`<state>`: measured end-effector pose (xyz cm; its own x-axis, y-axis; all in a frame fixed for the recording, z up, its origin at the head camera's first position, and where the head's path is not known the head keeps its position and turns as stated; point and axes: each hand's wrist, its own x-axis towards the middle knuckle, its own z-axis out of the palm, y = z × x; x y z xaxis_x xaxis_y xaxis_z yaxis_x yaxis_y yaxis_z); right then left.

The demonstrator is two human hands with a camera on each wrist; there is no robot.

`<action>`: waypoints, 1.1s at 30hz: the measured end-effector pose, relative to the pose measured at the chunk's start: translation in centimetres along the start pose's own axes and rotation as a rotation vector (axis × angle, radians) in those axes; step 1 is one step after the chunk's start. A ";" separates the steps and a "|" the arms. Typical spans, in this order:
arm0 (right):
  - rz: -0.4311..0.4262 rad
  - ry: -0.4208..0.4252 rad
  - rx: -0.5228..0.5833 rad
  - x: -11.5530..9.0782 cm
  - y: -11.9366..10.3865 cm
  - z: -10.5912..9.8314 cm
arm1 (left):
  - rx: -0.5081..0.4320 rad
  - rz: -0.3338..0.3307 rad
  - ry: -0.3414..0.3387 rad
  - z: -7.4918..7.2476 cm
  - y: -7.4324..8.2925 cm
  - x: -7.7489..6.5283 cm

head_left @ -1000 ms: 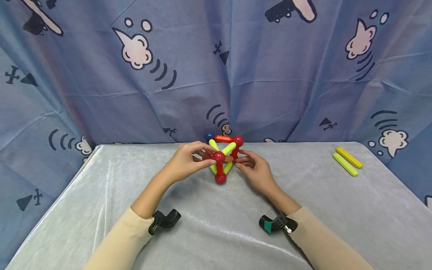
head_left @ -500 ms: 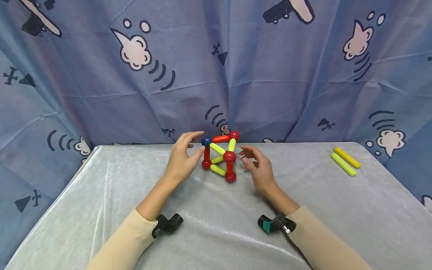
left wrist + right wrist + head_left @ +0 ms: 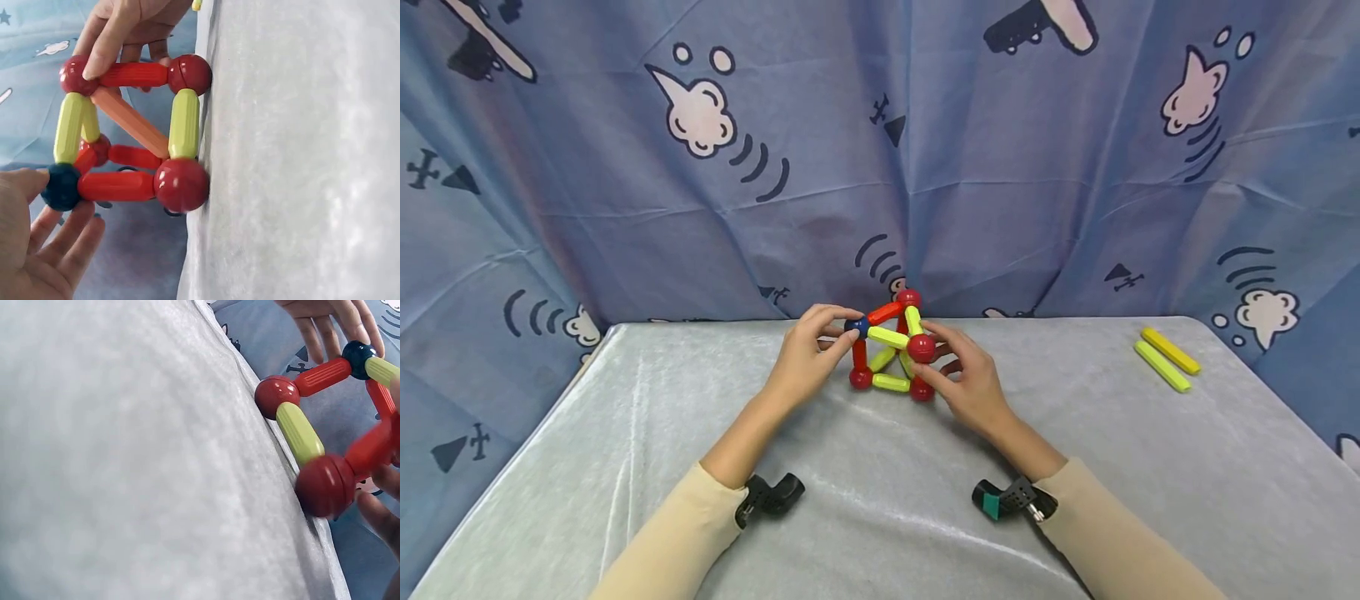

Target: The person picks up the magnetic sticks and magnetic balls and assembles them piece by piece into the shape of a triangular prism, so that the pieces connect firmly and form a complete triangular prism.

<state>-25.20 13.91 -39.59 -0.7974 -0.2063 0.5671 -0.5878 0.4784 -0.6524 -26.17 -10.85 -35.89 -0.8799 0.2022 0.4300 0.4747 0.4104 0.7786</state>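
A small frame of magnetic rods and balls stands on the table between both hands. My left hand (image 3: 807,354) pinches the dark blue ball (image 3: 857,327) at its upper left corner, thumb in front. My right hand (image 3: 973,385) holds the red ball (image 3: 922,348) at the upper right front corner between thumb and fingers. A yellow-green rod (image 3: 888,337) joins these two balls. Below the blue ball, a red upright rod (image 3: 859,355) meets a lower red ball (image 3: 861,378). In the left wrist view an orange rod (image 3: 130,122) runs diagonally across one side.
Two loose rods, one yellow (image 3: 1171,350) and one yellow-green (image 3: 1162,367), lie side by side at the right of the table. A pale cloth (image 3: 880,517) covers the table. Behind its far edge hangs a blue printed curtain (image 3: 820,167).
The frame has turned on the table, its front red ball shifting right. My left hand has let go of that ball and now pinches the blue one; my right hand has taken the red ball.
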 end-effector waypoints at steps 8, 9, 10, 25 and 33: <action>0.167 -0.025 0.015 0.8 -0.4 -1.3 | 0.069 0.076 -0.115 0.8 1.0 -0.4; 0.184 -0.041 0.014 0.9 -0.4 -1.5 | 0.071 0.078 -0.124 0.9 1.1 -0.4; 0.203 -0.063 0.010 1.1 -0.5 -1.8 | 0.070 0.078 -0.125 1.0 1.1 -0.4; 0.217 0.003 -0.157 2.9 1.7 -11.9 | 0.069 0.071 -0.095 1.0 1.2 -0.4; 0.407 0.115 -0.349 1.3 5.0 -17.0 | 0.055 0.072 -0.090 1.1 1.0 -0.5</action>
<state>-26.85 30.57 -33.62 -0.9193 0.1394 0.3680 -0.1394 0.7590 -0.6359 -25.31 -9.53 -35.83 -0.8427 0.3113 0.4392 0.5375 0.4395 0.7197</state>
